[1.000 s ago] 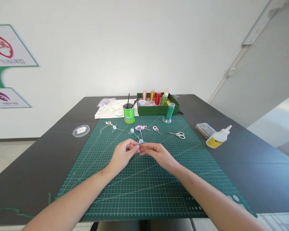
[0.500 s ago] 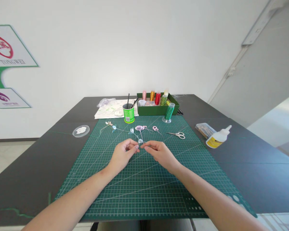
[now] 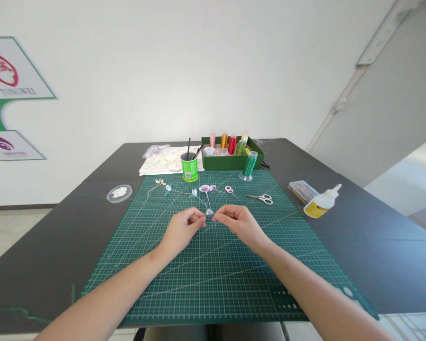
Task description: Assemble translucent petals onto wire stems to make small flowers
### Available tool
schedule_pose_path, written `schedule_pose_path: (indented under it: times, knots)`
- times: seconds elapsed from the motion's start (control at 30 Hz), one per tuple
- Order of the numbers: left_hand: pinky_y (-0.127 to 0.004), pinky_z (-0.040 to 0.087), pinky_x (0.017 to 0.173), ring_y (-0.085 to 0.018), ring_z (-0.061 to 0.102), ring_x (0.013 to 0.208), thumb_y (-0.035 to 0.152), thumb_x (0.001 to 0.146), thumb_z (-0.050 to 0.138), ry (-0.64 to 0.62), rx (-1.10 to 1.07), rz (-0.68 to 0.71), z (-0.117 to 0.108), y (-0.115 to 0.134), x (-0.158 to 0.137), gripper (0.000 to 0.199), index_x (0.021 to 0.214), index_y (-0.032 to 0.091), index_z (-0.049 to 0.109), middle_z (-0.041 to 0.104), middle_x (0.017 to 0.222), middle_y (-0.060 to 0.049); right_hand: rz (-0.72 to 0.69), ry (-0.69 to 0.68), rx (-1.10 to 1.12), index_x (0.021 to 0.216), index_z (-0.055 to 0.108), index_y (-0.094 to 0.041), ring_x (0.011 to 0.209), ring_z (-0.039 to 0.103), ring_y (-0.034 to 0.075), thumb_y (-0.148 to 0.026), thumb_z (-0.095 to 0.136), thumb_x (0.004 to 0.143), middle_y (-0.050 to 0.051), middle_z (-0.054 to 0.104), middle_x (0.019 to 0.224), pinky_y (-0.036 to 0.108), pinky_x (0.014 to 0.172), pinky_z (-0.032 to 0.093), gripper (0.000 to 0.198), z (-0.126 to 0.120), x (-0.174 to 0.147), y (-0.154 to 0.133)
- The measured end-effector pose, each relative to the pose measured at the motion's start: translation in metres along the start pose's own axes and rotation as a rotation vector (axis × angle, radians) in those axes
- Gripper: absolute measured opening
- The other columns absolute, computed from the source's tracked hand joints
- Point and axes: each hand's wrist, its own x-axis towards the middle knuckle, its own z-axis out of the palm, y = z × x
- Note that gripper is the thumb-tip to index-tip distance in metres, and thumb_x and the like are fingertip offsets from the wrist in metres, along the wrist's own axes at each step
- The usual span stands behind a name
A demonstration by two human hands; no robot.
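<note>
A small pale blue petal (image 3: 209, 211) is between my two hands, low over the green cutting mat (image 3: 206, 279). The fingers of my left hand (image 3: 185, 229) are pinched together at its left side. From the right, my right hand (image 3: 242, 226) pinches at its other side with thumb and forefinger; any fine wire in the fingertips is too small to make out. Just beyond lie another light blue petal (image 3: 194, 192) and a purple oval petal (image 3: 205, 188), both on thin stems. Farther left rest a blue piece (image 3: 168, 188) and a beige leafy sprig (image 3: 160, 182).
Scissors (image 3: 264, 199) and a pink looped piece (image 3: 229, 189) lie right of centre. Behind stand a green can (image 3: 190, 169) with tools, a teal thread spool (image 3: 250, 166) and a green box (image 3: 223, 163) of spools. A glue bottle (image 3: 321, 202) is at right, a round dish (image 3: 119, 193) at left.
The petal between my hands has shifted slightly right and nearer me, and its angle has changed. My right fingers have curled closer into a pinch. My left hand has barely moved.
</note>
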Motion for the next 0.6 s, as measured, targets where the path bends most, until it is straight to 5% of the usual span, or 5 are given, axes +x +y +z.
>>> schedule_pose_path:
  times: [0.33, 0.6]
  knots:
    - [-0.023, 0.041, 0.060, -0.012, 0.058, 0.059, 0.026, 0.087, 0.061, -0.235, 0.185, 0.112, 0.007, 0.008, -0.010, 0.014, 0.079, 0.022, 0.072, 0.070, 0.067, 0.004, -0.074, 0.038, -0.011, 0.075, 0.075, -0.015, 0.046, 0.031, 0.008, -0.041, 0.066, 0.080, -0.004, 0.045, 0.049, 0.025, 0.044, 0.021, 0.027, -0.002, 0.000, -0.004]
    - [-0.022, 0.045, 0.064, -0.012, 0.064, 0.064, 0.021, 0.086, 0.064, -0.252, 0.228, 0.192, 0.009, 0.013, -0.013, 0.012, 0.082, 0.024, 0.075, 0.072, 0.072, 0.005, -0.037, 0.089, -0.060, 0.082, 0.080, -0.015, 0.050, 0.038, 0.010, -0.042, 0.067, 0.080, 0.001, 0.059, 0.056, 0.025, 0.047, 0.029, 0.030, -0.002, 0.003, 0.003]
